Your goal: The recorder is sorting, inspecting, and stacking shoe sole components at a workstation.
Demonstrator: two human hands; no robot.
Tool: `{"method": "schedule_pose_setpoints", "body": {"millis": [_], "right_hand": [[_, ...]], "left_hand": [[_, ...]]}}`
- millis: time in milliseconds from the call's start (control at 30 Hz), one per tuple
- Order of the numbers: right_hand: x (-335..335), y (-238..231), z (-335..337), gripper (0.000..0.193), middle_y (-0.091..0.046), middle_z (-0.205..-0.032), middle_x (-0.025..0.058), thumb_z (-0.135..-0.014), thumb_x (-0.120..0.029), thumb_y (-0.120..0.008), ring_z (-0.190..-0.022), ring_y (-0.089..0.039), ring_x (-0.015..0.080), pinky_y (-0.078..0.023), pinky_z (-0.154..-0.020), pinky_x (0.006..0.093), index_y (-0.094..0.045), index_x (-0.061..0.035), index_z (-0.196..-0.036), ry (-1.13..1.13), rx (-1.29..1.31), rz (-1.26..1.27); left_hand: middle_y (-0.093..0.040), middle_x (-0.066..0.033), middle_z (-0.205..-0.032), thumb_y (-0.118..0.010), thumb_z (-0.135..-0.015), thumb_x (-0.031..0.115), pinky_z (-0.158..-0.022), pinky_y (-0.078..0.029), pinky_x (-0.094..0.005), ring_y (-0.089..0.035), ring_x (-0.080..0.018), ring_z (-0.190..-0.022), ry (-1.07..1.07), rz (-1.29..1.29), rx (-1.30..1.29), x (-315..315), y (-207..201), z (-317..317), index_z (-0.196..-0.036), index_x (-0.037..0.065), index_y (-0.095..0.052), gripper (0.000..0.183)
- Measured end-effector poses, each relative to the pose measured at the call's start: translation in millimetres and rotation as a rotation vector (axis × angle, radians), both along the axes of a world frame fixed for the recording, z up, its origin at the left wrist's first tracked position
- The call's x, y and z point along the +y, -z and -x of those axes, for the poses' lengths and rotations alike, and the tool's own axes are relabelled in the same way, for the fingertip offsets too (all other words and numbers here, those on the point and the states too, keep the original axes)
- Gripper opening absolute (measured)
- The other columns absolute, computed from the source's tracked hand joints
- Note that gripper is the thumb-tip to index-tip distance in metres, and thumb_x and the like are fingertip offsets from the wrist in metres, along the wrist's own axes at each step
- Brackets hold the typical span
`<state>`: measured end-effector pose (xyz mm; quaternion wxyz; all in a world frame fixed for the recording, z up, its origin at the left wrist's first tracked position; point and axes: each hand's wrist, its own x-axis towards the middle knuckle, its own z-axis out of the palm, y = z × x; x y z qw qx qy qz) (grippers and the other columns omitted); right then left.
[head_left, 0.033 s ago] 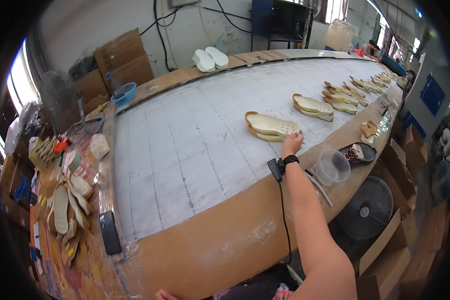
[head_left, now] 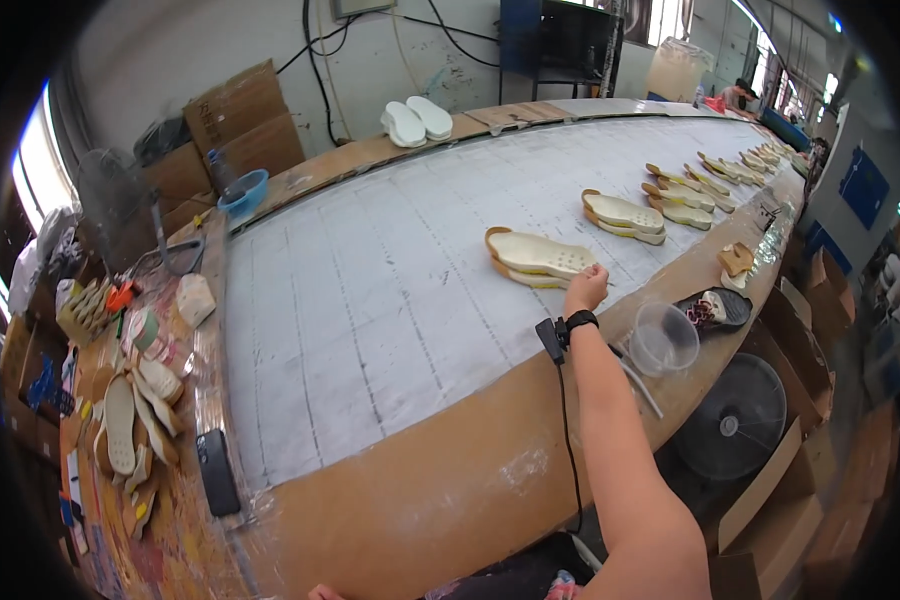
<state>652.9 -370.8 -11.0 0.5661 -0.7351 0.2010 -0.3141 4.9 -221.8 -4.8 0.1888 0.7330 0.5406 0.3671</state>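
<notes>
Little shifts; the right hand (head_left: 587, 289) stays curled at the cream, foot-shaped foam sole (head_left: 538, 253), seemingly mid-work; its hold I can't tell.

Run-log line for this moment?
right hand: at right end of paired cream soles, grip unclear | left hand: lower edge, mostly out of frame | clear tub: right of right hand

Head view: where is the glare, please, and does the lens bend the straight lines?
In the head view, the window at far left is washed white, and light patches shine on the table's brown border; in this view, the border's edge curves, the picture's rim goes black, and the right hand shows no obvious blur.
</notes>
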Motion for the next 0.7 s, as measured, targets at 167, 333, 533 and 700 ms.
{"method": "schedule_pose_setpoints", "body": {"millis": [167,333,533,700], "right_hand": [[-16,-29,-14,0.031,-0.057,-0.101,0.0120,-0.081,-0.028,-0.052,-0.102,-0.048,0.0292,-0.042,-0.080,0.0432,-0.053,-0.0088,-0.106,-0.048,0.377,0.367],[-13,-28,-26,0.023,-0.054,-0.105,0.0118,-0.082,-0.027,-0.053,-0.103,-0.048,0.0282,-0.041,-0.080,0.0452,-0.059,-0.0142,-0.099,-0.146,0.542,0.428],[-34,-12,-40,0.021,-0.055,-0.096,0.0171,-0.081,-0.025,-0.052,-0.086,-0.055,0.0355,-0.044,-0.075,0.0422,-0.062,-0.0094,-0.090,-0.214,0.265,0.433],[-45,10,-53,0.022,-0.057,-0.093,0.0196,-0.082,-0.023,-0.049,-0.085,-0.055,0.0356,-0.043,-0.077,0.0423,-0.061,-0.0060,-0.089,-0.217,0.225,0.420]], "left_hand": [[-0.057,-0.0167,-0.067,-0.050,-0.086,0.019,-0.055,-0.043,-0.0340,-0.054,-0.0288,-0.060,-0.047,-0.126,0.114,0,-11,-8,-0.077,-0.003,-0.057,0.025],[-0.058,-0.0169,-0.067,-0.049,-0.086,0.018,-0.056,-0.043,-0.0347,-0.054,-0.0295,-0.060,-0.040,-0.133,0.209,0,-9,-12,-0.076,-0.002,-0.057,0.023],[-0.057,-0.0171,-0.066,-0.049,-0.085,0.016,-0.056,-0.043,-0.0356,-0.053,-0.0306,-0.060,-0.027,-0.152,0.224,-4,-16,-9,-0.077,-0.002,-0.056,0.021],[-0.058,-0.0197,-0.068,-0.049,-0.085,0.018,-0.056,-0.044,-0.0377,-0.055,-0.0331,-0.061,-0.041,-0.111,0.195,-5,-16,-17,-0.079,-0.001,-0.057,0.021]]}}
